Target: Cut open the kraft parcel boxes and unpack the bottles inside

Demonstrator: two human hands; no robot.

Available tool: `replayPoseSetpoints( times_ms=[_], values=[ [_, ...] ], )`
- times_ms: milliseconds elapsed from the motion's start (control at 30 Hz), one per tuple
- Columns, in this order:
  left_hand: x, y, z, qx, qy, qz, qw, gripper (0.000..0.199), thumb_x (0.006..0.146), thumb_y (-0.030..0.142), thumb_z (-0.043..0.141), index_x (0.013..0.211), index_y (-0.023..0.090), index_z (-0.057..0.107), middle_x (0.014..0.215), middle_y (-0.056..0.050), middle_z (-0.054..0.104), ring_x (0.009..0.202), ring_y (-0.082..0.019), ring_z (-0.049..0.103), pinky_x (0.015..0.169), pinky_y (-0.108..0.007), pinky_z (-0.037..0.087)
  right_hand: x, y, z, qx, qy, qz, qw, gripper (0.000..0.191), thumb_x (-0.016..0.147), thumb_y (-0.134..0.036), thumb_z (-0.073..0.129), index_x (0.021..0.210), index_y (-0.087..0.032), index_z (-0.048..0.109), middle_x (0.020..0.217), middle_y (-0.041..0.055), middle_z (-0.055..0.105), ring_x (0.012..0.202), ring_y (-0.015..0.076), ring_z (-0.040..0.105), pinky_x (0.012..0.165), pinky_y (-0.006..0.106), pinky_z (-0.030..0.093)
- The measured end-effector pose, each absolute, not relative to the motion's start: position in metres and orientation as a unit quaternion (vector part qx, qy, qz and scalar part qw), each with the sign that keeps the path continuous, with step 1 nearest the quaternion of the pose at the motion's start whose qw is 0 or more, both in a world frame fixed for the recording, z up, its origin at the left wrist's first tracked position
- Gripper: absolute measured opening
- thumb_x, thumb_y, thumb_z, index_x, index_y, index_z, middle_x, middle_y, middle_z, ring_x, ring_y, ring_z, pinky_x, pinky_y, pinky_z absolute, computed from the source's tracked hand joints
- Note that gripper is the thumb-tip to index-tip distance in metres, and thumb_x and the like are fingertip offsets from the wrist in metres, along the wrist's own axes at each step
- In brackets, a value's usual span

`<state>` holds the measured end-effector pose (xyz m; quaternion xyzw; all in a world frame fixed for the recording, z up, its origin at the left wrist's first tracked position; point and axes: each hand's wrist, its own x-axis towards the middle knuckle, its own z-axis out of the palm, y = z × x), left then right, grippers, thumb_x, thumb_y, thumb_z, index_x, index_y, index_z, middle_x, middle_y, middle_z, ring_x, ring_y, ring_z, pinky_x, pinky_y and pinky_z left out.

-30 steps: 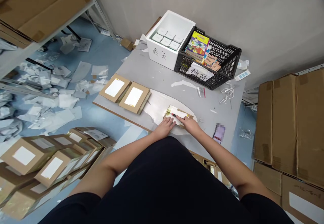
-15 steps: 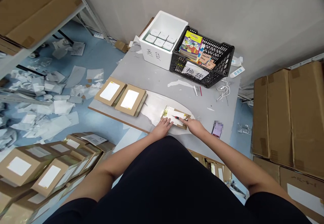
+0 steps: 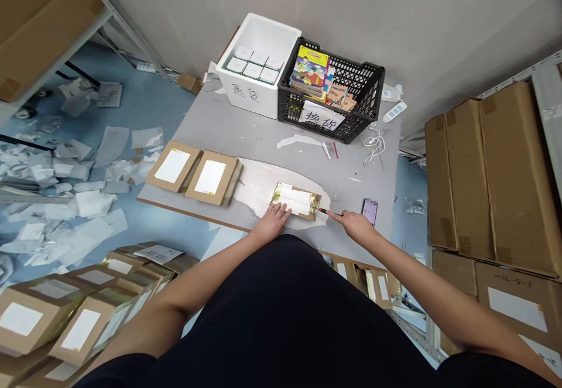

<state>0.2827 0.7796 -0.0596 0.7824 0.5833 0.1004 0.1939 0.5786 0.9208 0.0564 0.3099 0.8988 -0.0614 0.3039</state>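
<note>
A small taped cardboard box [image 3: 298,199] with a white label lies on the pale worn patch of the grey table [image 3: 263,142]. Its label has a line along its length. My left hand [image 3: 276,219] rests on the box's near left edge, fingers spread and flat. My right hand [image 3: 353,223] is closed round a red and black cutter [image 3: 328,212], whose tip is at the box's right end. Two labelled boxes, one at the far left [image 3: 172,166] and one beside it [image 3: 211,178], sit on the table's left part.
At the back stand a white foam box [image 3: 250,96] of small cartons and a black crate [image 3: 360,119] with books. A phone [image 3: 369,210] lies right of the box. Stacked cartons [image 3: 518,177] stand at right, more [image 3: 81,329] at lower left.
My right hand with the cutter has moved right, from over the label to the box's right end. The line along the label now shows uncovered. The view has shifted a little.
</note>
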Motion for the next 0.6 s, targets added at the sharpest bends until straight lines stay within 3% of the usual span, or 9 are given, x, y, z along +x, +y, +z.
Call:
replayPoseSetpoints(
  times_ms=[200, 300, 400, 467, 600],
  values=[
    [0.283, 0.783, -0.054, 0.795, 0.577, 0.076, 0.172, 0.059, 0.083, 0.011, 0.046, 0.141, 0.015, 0.040, 0.147, -0.018, 0.039, 0.137, -0.034, 0.033, 0.112, -0.053, 0.024, 0.588, 0.916, 0.061, 0.346, 0.888, -0.082, 0.292, 0.078, 0.085, 0.000, 0.037, 0.149, -0.044, 0.025, 0.088, 0.0066, 0.062, 0.072, 0.0196, 0.062, 0.062, 0.026, 0.039],
    [0.280, 0.788, -0.049, 0.800, 0.569, 0.077, 0.174, 0.052, 0.084, 0.014, 0.048, 0.137, 0.016, 0.045, 0.141, -0.018, 0.044, 0.131, -0.034, 0.039, 0.108, -0.052, 0.030, 0.593, 0.906, 0.060, 0.398, 0.867, -0.128, 0.271, 0.064, 0.093, -0.013, 0.038, 0.149, -0.042, 0.028, 0.092, 0.0065, 0.064, 0.074, 0.0199, 0.063, 0.062, 0.025, 0.040],
    [0.271, 0.797, -0.044, 0.804, 0.553, 0.088, 0.200, 0.045, 0.086, 0.017, 0.050, 0.130, 0.020, 0.051, 0.130, -0.015, 0.053, 0.121, -0.031, 0.047, 0.103, -0.047, 0.038, 0.597, 0.892, 0.057, 0.464, 0.839, -0.187, 0.216, 0.054, 0.097, -0.029, 0.038, 0.149, -0.038, 0.030, 0.098, 0.0067, 0.067, 0.081, 0.0214, 0.065, 0.064, 0.025, 0.042],
    [0.264, 0.806, -0.042, 0.804, 0.546, 0.098, 0.216, 0.041, 0.087, 0.021, 0.052, 0.127, 0.022, 0.052, 0.123, -0.013, 0.056, 0.116, -0.029, 0.051, 0.100, -0.044, 0.041, 0.598, 0.882, 0.054, 0.504, 0.818, -0.226, 0.158, 0.053, 0.097, -0.030, 0.038, 0.149, -0.035, 0.031, 0.105, 0.0065, 0.069, 0.088, 0.0219, 0.065, 0.069, 0.026, 0.044],
    [0.252, 0.830, -0.039, 0.815, 0.535, 0.093, 0.202, 0.054, 0.084, 0.026, 0.062, 0.135, 0.021, 0.045, 0.137, -0.015, 0.048, 0.127, -0.030, 0.044, 0.106, -0.044, 0.036, 0.586, 0.864, 0.046, 0.561, 0.778, -0.273, 0.076, 0.055, 0.096, -0.028, 0.039, 0.150, -0.034, 0.029, 0.117, 0.0043, 0.068, 0.098, 0.0211, 0.065, 0.078, 0.026, 0.046]
  ],
)
